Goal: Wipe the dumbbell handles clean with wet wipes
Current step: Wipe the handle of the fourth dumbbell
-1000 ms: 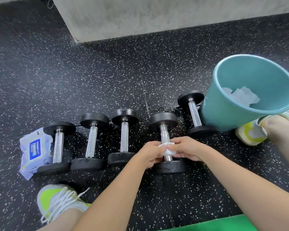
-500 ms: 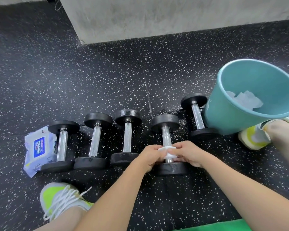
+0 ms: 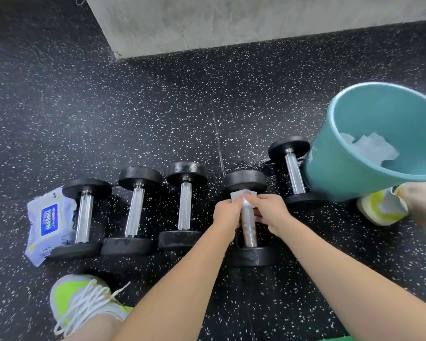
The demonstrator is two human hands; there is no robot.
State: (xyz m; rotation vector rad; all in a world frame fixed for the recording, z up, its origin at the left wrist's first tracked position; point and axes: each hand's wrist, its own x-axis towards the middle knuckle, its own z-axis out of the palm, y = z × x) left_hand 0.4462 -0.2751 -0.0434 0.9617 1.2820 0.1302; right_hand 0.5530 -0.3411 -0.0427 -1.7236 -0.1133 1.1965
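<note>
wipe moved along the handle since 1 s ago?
Yes. The wipe, pinched by both hands, left hand and right hand, has slid up the handle away from the near plate, toward the far plate.

Black speckled rubber floor (image 3: 158, 114); five dumbbells (image 3: 185, 205) in a row; wipes pack (image 3: 50, 221); teal bucket (image 3: 349, 168)

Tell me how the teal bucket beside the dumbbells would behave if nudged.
The teal bucket probably tips easily: it already leans, propped by a shoe. It likely feels light, holding only crumpled wipes. Its round, tapered wall suggests it would roll in a curve once down.
</note>
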